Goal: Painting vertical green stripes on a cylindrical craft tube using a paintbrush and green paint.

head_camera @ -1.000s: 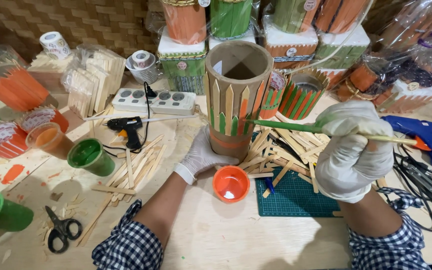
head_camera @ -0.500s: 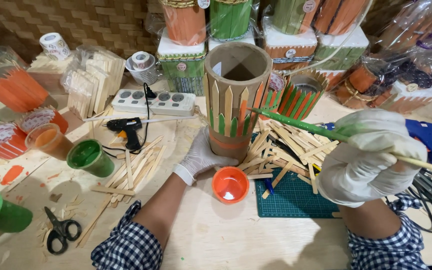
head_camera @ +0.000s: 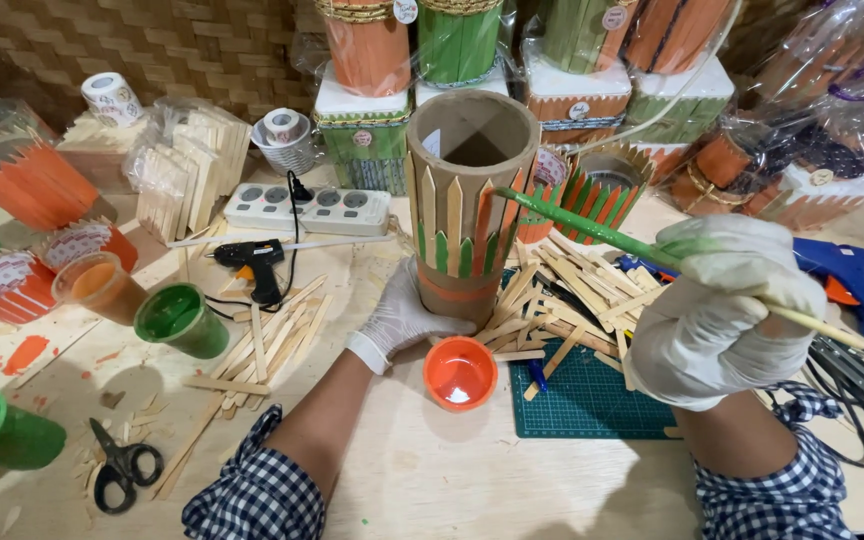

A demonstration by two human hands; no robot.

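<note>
The right hand (head_camera: 717,315), in a white glove, is clenched round one thin wooden brush (head_camera: 652,250) whose green-smeared tip meets the side of one cardboard tube (head_camera: 467,205) (upright, ringed with pointed wooden sticks painted green and orange). The gloved left hand (head_camera: 402,320) grips the tube's base, mid-surface. One round orange paint cup (head_camera: 460,372) sits just before it, beside one dark green cutting mat (head_camera: 582,405). Two green pots (head_camera: 180,320) stand toward the left edge, with one pair of black scissors (head_camera: 122,465) at the near-left corner.
</note>
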